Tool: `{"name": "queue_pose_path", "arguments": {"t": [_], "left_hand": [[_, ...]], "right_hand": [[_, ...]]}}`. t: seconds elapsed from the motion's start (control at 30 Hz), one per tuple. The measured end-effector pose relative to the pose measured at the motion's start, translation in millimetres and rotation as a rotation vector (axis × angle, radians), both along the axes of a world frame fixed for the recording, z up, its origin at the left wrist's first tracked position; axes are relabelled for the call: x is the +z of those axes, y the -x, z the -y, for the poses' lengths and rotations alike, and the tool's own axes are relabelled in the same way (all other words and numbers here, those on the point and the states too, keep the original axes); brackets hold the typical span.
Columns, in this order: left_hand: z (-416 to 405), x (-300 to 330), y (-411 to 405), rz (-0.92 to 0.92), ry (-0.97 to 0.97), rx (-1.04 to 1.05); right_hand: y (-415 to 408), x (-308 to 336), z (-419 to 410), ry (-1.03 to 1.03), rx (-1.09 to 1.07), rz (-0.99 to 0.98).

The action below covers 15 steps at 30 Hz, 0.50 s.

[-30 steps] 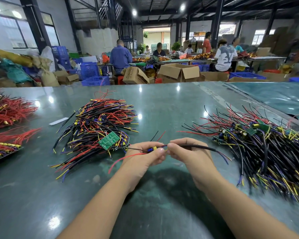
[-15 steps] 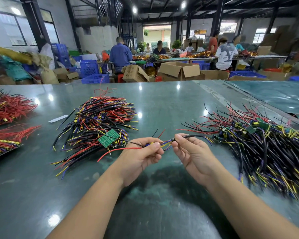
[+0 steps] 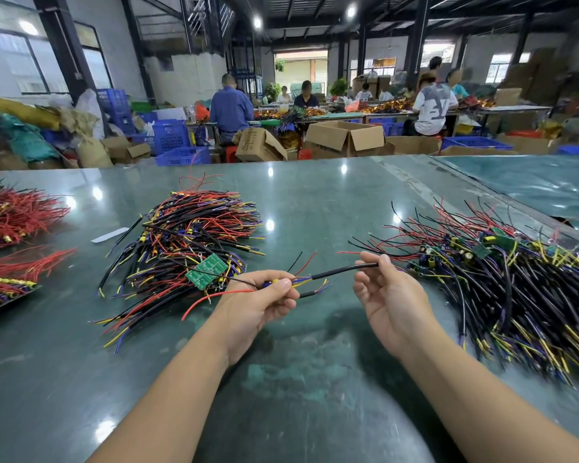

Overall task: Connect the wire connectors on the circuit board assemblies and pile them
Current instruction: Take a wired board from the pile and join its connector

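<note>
My left hand (image 3: 261, 304) pinches a bundle of wires at a small blue and yellow connector (image 3: 274, 282), with red, black, yellow and purple leads fanning out of it. A green circuit board (image 3: 206, 270) hangs from those wires just left of the hand, over the left pile. My right hand (image 3: 390, 295) holds the far end of a black sleeved cable (image 3: 345, 270) between thumb and fingertips; the cable runs back to the left hand. A pile of wired assemblies (image 3: 188, 248) lies at the left, and a larger pile (image 3: 515, 285) at the right.
The green table (image 3: 315, 202) carries two heaps of red wires (image 3: 14, 215) at its far left edge and a white paper slip (image 3: 109, 235). A second table (image 3: 532, 185) adjoins at the right. Cardboard boxes (image 3: 345, 137), blue crates and seated people stand beyond.
My hands have drawn apart: the right hand slid right along the black cable and opened its palm, and more cable now shows between the hands. The left hand keeps its pinch.
</note>
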<state>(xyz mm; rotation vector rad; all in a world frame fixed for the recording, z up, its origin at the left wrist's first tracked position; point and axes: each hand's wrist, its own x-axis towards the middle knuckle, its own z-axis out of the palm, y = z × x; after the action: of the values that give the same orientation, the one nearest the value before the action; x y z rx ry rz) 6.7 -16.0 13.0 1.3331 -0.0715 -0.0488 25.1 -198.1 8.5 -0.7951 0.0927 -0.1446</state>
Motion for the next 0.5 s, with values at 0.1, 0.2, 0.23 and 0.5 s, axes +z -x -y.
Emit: {"name": "queue_pose_path", "arguments": {"t": [0.1, 0.2, 0.23, 0.5], "left_hand": [[0, -1, 0, -0.001, -0.015, -0.016], [0, -1, -1, 0.004, -0.04, -0.017], [0, -1, -1, 0.006, -0.052, -0.011], [-5, -1, -2, 0.02, -0.091, 0.007]], "right_hand": [[-2, 1, 2, -0.043, 0.008, -0.005], [-6, 2, 8, -0.021, -0.017, -0.018], [-7, 1, 10, 0.029, -0.038, -0.033], [-11, -2, 28, 0.745, -0.15, 0.075]]}}
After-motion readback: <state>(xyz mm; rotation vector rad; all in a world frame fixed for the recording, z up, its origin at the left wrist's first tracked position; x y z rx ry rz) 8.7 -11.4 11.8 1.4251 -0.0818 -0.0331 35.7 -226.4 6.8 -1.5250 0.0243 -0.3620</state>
